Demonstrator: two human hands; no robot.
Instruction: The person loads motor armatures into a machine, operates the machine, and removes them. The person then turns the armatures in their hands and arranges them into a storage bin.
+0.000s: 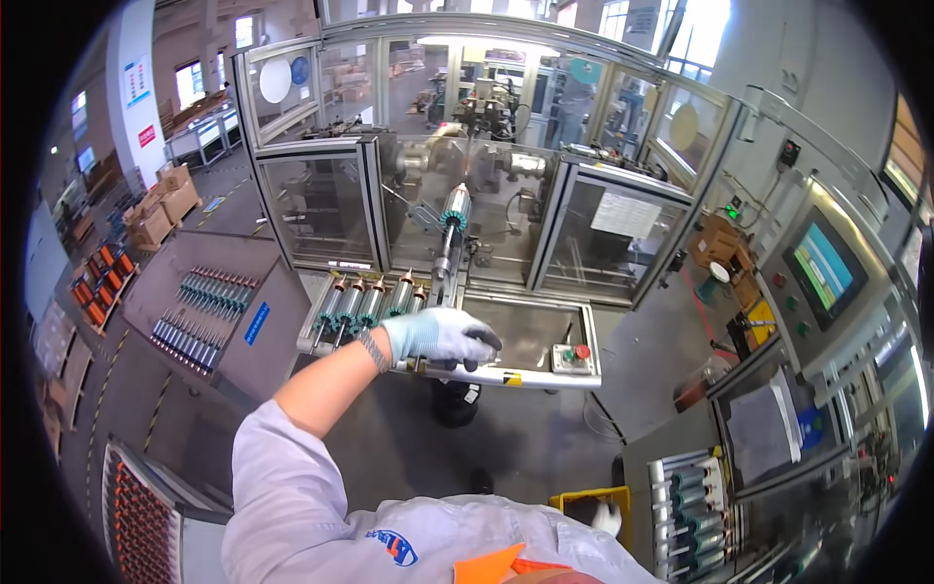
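My left hand (443, 337), in a white and light-blue glove with dark fingertips, reaches over the front edge of the machine's loading ledge (530, 374). Its fingers point right and look apart, with nothing visible in them. Just beyond it, several motor armatures (372, 304) with green-edged cores and copper ends lie in a slanted row. Another armature (455, 206) rests on the guide rail leading into the glazed machine. At the lower right, my right hand (608, 519) shows only as a small white gloved patch over a yellow bin (561, 502); its fingers cannot be made out.
A red button on a small control box (571, 357) sits at the ledge's right end. Left stands a grey cart (219, 255) with rows of armatures. A touchscreen panel (825, 263) stands right, above another armature rack (693, 516). An orange-filled rack (141, 521) is lower left.
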